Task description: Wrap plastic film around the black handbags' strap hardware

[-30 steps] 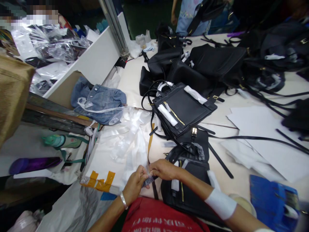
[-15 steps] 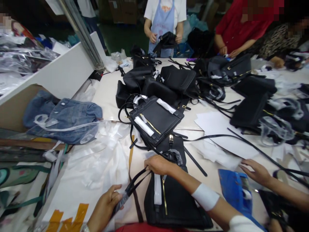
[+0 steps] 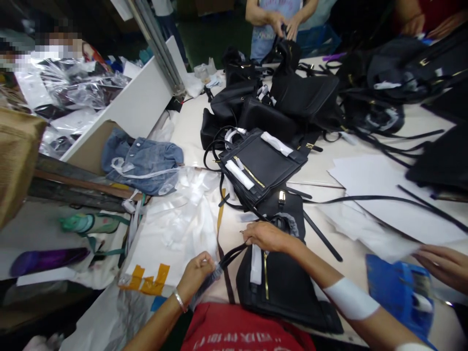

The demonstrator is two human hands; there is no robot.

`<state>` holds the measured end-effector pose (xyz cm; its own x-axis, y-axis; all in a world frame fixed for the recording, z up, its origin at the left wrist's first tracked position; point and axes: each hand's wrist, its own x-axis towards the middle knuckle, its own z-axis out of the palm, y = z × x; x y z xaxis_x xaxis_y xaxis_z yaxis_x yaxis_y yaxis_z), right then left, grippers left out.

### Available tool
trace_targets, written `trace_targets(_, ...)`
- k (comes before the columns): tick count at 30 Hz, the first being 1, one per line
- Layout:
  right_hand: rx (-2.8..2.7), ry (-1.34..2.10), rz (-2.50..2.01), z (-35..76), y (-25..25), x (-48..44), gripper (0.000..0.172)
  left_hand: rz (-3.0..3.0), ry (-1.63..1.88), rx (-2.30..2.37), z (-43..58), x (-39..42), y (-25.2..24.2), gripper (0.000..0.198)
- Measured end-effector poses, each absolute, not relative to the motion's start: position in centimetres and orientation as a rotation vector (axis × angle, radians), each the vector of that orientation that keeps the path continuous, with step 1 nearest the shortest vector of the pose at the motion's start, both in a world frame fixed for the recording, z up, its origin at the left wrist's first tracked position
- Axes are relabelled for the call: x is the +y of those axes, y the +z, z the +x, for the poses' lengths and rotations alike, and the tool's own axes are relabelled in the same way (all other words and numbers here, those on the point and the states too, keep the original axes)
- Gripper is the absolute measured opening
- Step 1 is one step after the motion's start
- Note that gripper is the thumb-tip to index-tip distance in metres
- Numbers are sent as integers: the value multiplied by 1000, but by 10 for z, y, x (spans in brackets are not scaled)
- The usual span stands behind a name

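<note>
My right hand [image 3: 268,235] is closed round black bag straps [image 3: 234,252], just above a black backpack [image 3: 288,287] lying on the table in front of me. The backpack has a gold zip and a white-wrapped strip. The straps run down to the left into a clear plastic wrapping [image 3: 212,279]. There my left hand [image 3: 197,273] is closed, with thumb and fingertips pinched together at the wrapped part. Whether the fingertips pinch plastic or strap is hard to make out. Beyond my right hand lies a second black bag [image 3: 268,165] with white-wrapped handles.
Black bags [image 3: 307,97] are heaped farther back. At left lie a denim bag [image 3: 146,163] and white plastic sheets [image 3: 183,219]. A blue tape dispenser [image 3: 398,292] and white paper [image 3: 380,180] are at right, near another person's hand [image 3: 444,263]. Co-workers stand across the table.
The view has swung left, so the table's things appear farther right. My left hand has turned, its fingertips now pinched together. My right hand still grips the straps.
</note>
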<state>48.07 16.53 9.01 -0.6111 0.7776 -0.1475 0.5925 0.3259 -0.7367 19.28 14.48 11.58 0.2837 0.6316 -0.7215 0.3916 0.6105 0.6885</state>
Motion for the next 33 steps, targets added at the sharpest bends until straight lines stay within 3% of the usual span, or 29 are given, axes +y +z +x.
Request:
trace_targets(11, -2338, 1344, -1153, 455, 99, 164, 16, 1162, 193, 1271, 247, 154, 130, 23)
trace_targets(20, -2283, 1125, -1491, 507, 86, 152, 22, 1373, 114, 1323, 276, 166, 119, 15)
trace_targets(27, -2212, 1276, -1287, 512, 75, 147, 18, 1551, -18, 1293, 317, 177, 112, 13)
trace_targets(33, -1901, 1122, -1468, 547, 81, 137, 24, 1484, -50, 1286, 322, 180, 106, 13)
